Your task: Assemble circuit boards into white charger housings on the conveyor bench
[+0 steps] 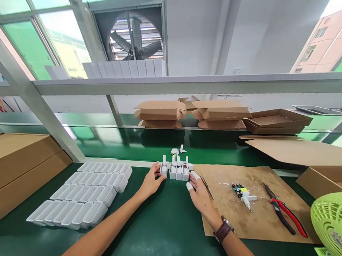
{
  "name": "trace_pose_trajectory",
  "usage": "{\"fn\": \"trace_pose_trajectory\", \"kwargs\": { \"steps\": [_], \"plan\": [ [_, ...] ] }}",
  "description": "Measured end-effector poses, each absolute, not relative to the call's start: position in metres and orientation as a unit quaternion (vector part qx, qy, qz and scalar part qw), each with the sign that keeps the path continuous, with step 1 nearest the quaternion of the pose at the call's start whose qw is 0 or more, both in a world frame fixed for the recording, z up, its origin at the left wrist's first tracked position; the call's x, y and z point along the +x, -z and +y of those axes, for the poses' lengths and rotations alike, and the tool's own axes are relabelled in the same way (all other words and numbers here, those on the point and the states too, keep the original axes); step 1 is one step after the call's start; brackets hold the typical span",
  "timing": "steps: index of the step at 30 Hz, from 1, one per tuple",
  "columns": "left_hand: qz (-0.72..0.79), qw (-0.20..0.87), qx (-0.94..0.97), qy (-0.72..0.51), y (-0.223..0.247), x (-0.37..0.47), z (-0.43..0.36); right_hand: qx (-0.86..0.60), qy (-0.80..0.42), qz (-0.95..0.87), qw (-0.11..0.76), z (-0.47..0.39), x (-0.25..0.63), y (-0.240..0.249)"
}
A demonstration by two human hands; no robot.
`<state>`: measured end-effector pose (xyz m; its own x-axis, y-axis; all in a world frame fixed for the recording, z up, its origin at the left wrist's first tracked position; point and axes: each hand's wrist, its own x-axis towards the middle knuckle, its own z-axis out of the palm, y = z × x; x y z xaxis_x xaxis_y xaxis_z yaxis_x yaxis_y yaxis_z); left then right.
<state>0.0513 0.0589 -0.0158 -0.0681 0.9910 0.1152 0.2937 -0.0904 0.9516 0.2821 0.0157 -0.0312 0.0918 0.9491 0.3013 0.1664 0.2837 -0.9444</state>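
Note:
My left hand (151, 182) is closed on a small open white plastic case (163, 171), with its thumb at the front and its fingers along the left side. A narrow gap separates that case from a tight row of similar white cases (179, 173), which have white parts sticking up out of them. My right hand (199, 192) is beside the right end of this row, its thumb and index finger apart and wearing white finger covers. Whether those fingertips touch the last case I cannot tell. Behind the row lie a few loose white pieces (174, 151).
Rows of white trays (82, 214) stand at left. On a brown cardboard sheet (220, 218) lie tweezers (207, 187), a green circuit board (238, 190), a white plug-like piece (248, 199) and red-black pliers (283, 210). A green fan (331, 220) and cardboard boxes (17, 162) flank the table.

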Motion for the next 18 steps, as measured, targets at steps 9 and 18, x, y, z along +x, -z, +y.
{"fn": "trace_pose_trajectory", "kwargs": {
  "steps": [9, 18],
  "plan": [
    [0.584, 0.308, 0.590, -0.464, -0.014, 0.043, 0.115, -0.388, -0.061, -0.802, 0.450, -0.022, 0.260, 0.009],
    [0.619, 0.272, 0.642, -0.362, -0.030, 0.063, 0.182, -0.354, -0.093, -0.905, 0.218, -0.035, 0.247, 0.009]
  ]
}}
